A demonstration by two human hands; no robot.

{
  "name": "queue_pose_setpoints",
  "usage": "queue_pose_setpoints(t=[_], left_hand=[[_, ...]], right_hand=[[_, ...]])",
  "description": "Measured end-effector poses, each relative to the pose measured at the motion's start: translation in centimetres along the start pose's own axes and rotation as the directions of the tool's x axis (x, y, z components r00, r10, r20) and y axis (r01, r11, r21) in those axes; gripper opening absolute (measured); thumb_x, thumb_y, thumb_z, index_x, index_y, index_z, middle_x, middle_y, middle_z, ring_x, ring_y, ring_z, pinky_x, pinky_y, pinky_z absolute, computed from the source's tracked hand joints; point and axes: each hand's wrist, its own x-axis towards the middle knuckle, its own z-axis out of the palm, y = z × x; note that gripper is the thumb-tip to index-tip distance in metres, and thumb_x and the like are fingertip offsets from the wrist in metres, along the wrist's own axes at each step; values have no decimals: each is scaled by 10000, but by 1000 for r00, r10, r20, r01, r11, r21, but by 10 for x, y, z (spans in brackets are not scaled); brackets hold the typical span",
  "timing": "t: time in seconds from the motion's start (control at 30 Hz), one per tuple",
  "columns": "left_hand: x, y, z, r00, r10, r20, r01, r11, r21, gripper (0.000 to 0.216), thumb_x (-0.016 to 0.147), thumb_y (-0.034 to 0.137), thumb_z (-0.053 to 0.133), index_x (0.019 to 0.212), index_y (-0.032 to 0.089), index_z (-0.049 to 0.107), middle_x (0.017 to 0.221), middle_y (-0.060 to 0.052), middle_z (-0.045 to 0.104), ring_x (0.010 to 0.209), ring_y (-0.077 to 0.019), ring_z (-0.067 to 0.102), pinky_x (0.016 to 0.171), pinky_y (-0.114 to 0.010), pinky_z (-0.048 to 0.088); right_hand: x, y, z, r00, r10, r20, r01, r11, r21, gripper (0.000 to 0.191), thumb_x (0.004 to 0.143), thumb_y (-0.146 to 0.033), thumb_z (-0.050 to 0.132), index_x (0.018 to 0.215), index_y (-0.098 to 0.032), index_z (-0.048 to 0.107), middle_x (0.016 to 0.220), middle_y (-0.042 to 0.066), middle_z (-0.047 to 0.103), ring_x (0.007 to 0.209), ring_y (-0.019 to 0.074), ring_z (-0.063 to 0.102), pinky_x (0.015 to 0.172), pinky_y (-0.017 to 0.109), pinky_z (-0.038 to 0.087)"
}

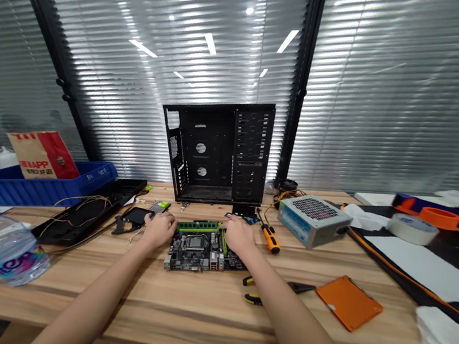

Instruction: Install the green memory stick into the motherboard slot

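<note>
Two hands, left hand (159, 229) and right hand (239, 236), press open-fingered on both ends of a memory stick (199, 226), screwdriver (268, 240) beside the right, computer case (219, 153) behind.

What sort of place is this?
Probably an office room used as a computer-building bench: blinds over glass walls, an empty PC case standing on the wooden table, a power supply nearby, and the left hand and right hand resting on a motherboard.
</note>
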Motion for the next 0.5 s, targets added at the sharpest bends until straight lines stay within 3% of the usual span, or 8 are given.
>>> queue_pose_setpoints(t=[0.5], left_hand=[[-1,6,-9,993,-20,112,22,1000,-11,451,978,358,303,756,188,656,1071,-103,715,1088,-303,592,1017,-618,262]], right_hand=[[-1,3,3,1000,1,16,-2,998,58,494,843,-84,461,1200,-311,715,1281,88,616,1115,245,624,898,331,482]])
